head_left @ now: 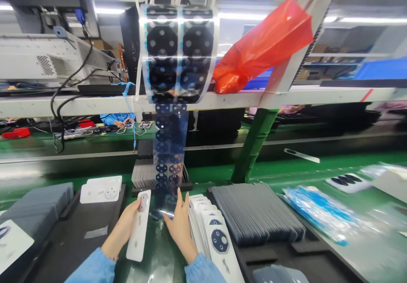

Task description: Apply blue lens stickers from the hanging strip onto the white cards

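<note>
My left hand point(124, 225) grips a white phone back cover point(139, 236), tilted slightly, with a round camera area near its top. My right hand point(182, 225) has its fingers apart beside the lower end of a hanging strip of round black stickers point(162, 167). Whether its fingertips touch the strip I cannot tell. The strip hangs from a sticker roll point(179, 54) above. Right of my right hand lies a fanned row of white phone back covers point(219, 242), the front one showing a dark round sticker.
At left, two white covers point(101, 189) lie on a black tray point(95, 215) beside stacked grey sheets point(41, 204). Another tray at right holds a dense row of grey sheets point(259, 211). Beyond it are blue-and-clear plastic bags point(321, 211). A red bag point(263, 45) hangs by a green-wrapped post point(256, 145).
</note>
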Action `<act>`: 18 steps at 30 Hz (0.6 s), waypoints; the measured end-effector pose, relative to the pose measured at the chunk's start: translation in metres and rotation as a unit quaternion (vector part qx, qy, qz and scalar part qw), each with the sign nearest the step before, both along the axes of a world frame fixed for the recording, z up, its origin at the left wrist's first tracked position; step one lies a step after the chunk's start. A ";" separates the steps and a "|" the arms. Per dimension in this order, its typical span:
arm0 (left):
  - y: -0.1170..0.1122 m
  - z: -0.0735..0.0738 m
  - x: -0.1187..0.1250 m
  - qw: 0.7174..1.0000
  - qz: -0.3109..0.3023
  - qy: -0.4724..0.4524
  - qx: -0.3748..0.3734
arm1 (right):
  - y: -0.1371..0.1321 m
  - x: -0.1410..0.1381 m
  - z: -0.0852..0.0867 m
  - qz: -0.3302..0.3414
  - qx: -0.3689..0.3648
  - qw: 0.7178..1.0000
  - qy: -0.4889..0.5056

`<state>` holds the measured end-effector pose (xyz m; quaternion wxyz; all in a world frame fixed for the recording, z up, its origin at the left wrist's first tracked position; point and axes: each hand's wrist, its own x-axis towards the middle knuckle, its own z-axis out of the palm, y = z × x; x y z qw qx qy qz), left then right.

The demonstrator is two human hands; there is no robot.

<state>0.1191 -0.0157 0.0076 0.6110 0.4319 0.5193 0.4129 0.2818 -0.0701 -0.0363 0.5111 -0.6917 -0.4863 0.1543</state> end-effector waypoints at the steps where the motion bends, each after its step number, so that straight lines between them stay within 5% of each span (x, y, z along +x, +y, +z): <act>1: -0.004 -0.007 0.005 1.000 -0.005 -0.020 -0.021 | 0.004 0.001 -0.003 0.009 0.022 0.999 0.033; 6: -0.013 -0.031 0.009 0.994 0.011 -0.081 -0.066 | 0.003 0.011 -0.008 0.062 0.068 0.989 0.112; 10: -0.022 -0.028 0.005 0.990 -0.027 -0.118 -0.074 | -0.005 0.012 0.002 0.069 0.075 0.988 0.115; 14: -0.032 -0.018 0.007 0.985 -0.049 -0.158 -0.049 | -0.016 0.009 0.016 0.053 0.088 0.994 -0.045; 18: -0.036 -0.015 0.011 0.990 -0.057 -0.129 -0.027 | -0.021 0.005 0.020 0.156 0.089 0.961 -0.210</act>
